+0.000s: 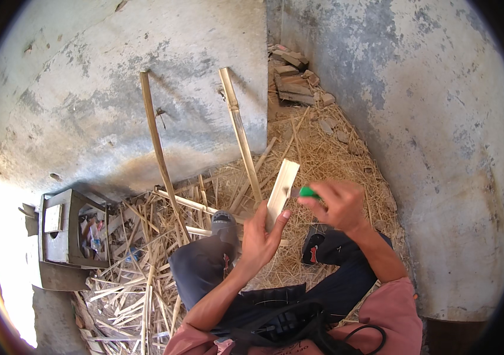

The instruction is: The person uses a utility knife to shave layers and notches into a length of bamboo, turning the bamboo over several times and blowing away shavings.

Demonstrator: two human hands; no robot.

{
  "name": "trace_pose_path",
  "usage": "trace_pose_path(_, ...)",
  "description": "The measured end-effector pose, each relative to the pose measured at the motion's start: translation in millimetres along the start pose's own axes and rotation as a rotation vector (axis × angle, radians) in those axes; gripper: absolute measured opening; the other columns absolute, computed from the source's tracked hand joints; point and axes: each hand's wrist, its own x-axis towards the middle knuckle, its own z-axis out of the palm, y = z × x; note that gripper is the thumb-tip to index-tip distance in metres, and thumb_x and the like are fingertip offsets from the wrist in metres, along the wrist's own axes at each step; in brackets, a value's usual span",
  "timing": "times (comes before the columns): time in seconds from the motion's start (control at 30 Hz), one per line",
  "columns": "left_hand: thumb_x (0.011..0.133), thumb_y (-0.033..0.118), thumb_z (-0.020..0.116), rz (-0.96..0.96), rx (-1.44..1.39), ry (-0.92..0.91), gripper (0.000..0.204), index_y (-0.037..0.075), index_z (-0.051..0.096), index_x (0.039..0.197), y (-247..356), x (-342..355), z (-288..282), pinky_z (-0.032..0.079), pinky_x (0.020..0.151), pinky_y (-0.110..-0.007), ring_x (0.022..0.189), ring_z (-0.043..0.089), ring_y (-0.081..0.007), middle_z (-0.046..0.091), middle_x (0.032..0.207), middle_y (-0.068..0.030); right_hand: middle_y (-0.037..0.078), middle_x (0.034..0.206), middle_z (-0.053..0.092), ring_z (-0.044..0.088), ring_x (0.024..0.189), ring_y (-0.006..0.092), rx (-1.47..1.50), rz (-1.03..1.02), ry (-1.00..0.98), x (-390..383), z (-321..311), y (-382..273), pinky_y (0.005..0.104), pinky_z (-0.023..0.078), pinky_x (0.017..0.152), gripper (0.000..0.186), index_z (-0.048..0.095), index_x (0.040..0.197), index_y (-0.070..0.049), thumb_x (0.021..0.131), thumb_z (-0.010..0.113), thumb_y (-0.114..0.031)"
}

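My left hand [258, 239] is closed around the lower end of a flat, pale piece of split wood or bamboo [283, 183], which is tilted with its top leaning to the right. In my right hand [342, 204], also closed, is a green-handled tool [307, 192]. Its short tip reaches the right edge of the pale piece, above my left thumb. The tip is small and blurred, so I cannot tell what kind of tool it is.
Two long poles [160, 148] [240, 130] lean on the worn wall ahead. Split strips [128, 302] and straw [335, 154] litter the floor. A wooden box [60, 236] stands at left, and bricks [293, 86] lie in the far corner. A wall [447, 177] rises on the right.
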Motion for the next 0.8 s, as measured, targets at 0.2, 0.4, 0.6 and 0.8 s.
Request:
trace_pose_path(0.2,0.105,0.037,0.071,0.037,-0.004,-0.039,0.041,-0.002,0.064,0.113,-22,-10,19,0.046,0.055,-0.041,0.056,0.062,-0.0238,0.064,0.066,-0.0151,0.003,0.068,0.07,0.066,0.056,0.0162,-0.222,0.576,0.311,19,-47,92,0.0324,0.048,0.05,0.033,0.077,0.104,-0.009,0.104,0.07,-0.042)
trace_pose_path(0.4,0.105,0.034,0.072,-0.045,0.116,-0.05,0.042,-0.002,0.066,0.126,-21,3,16,0.053,0.062,-0.037,0.067,0.071,-0.0179,0.073,0.076,-0.0134,0.004,0.08,0.074,0.069,0.062,0.0168,0.178,0.323,0.046,6,-20,49,0.0316,0.053,0.054,0.034,0.076,0.104,-0.009,0.104,0.071,-0.042)
trace_pose_path(0.6,0.105,0.027,0.073,-0.017,0.108,-0.037,0.035,-0.002,0.065,0.123,-18,5,8,0.053,0.066,-0.035,0.072,0.068,-0.0138,0.073,0.081,-0.0129,0.004,0.081,0.073,0.071,0.063,0.0212,0.339,0.029,-0.137,-4,3,9,0.0339,0.054,0.056,0.031,0.074,0.1,-0.01,0.096,0.079,-0.04)
trace_pose_path(0.8,0.105,0.027,0.074,0.062,-0.101,-0.053,0.032,0.0,0.066,0.122,-11,3,5,0.051,0.068,-0.034,0.076,0.062,-0.0123,0.072,0.086,-0.0102,0.002,0.081,0.073,0.07,0.062,0.0204,0.294,-0.02,-0.199,-9,9,5,0.0334,0.053,0.054,0.029,0.073,0.098,-0.012,0.094,0.08,-0.04)
